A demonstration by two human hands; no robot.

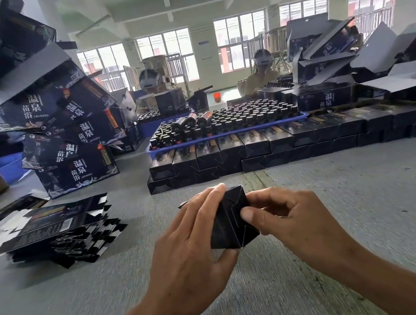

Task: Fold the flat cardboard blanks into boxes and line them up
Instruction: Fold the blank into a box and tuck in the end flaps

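Both hands are on the black box [230, 218], held end-on just above the grey table [340, 192]. My left hand [187, 243] wraps its left side, fingers over the top edge, thumb under the bottom corner. My right hand [287, 217] has its grip narrow, thumb pressing the end flap, fingers curled behind. To the left lies a stack of flat blanks [59, 231]. Straight ahead, a row of finished boxes [266, 146] runs two layers deep, and behind it sits a blue tray [225, 135] of dark bottles [236, 118].
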